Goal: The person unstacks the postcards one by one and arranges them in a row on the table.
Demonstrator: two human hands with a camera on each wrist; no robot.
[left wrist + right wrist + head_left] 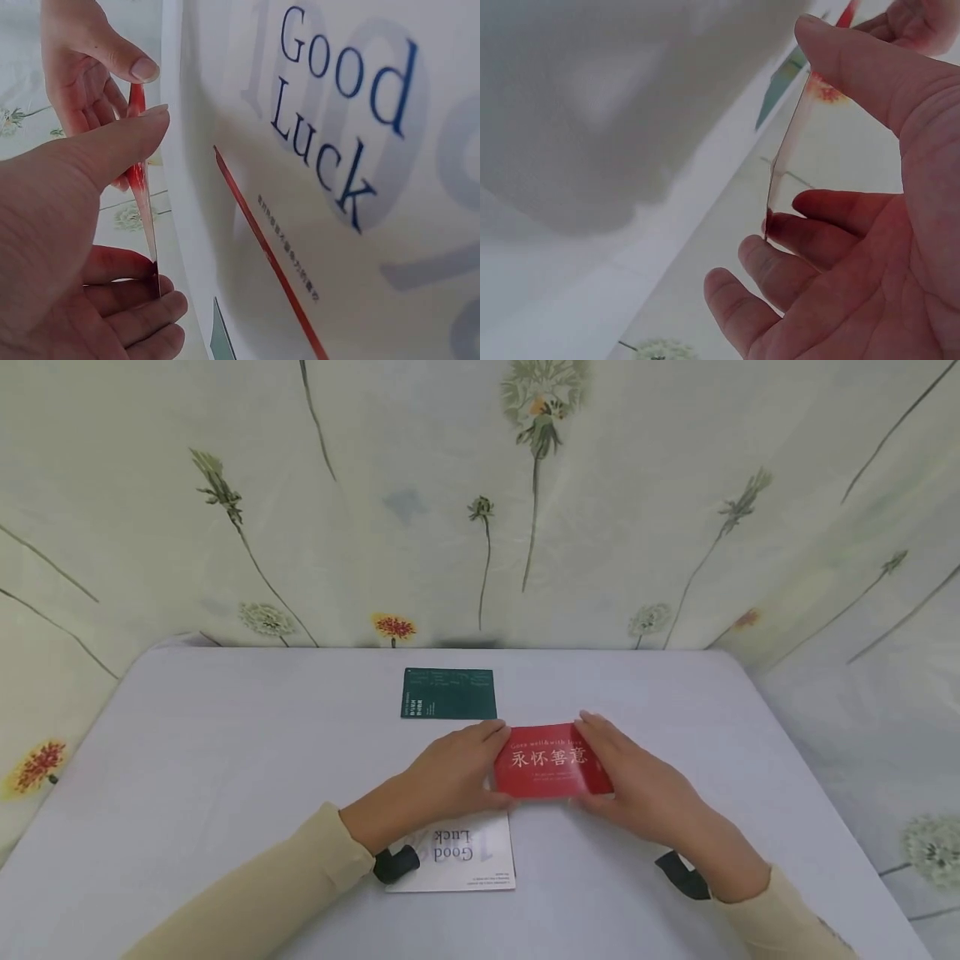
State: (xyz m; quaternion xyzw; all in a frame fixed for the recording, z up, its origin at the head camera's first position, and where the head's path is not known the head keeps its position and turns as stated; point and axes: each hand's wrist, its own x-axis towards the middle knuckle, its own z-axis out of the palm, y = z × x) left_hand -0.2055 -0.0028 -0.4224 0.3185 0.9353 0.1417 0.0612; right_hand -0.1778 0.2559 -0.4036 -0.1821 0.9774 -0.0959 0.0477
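A red card with white lettering is held above the table between both hands. My left hand grips its left end, thumb on the near edge and fingers on the far edge. The right hand holds the opposite end in the same way. Seen nearly edge-on in the right wrist view, the card looks slightly bowed. A white "Good Luck" card lies on the table below my left hand, partly hidden by it and the wrist. Beyond the hands lies a dark green card.
The table has a pale cloth, and a flower-patterned curtain hangs behind it. In the left wrist view, a thin red strip runs along the white card's edge; what it belongs to is unclear. Each wrist wears a black band.
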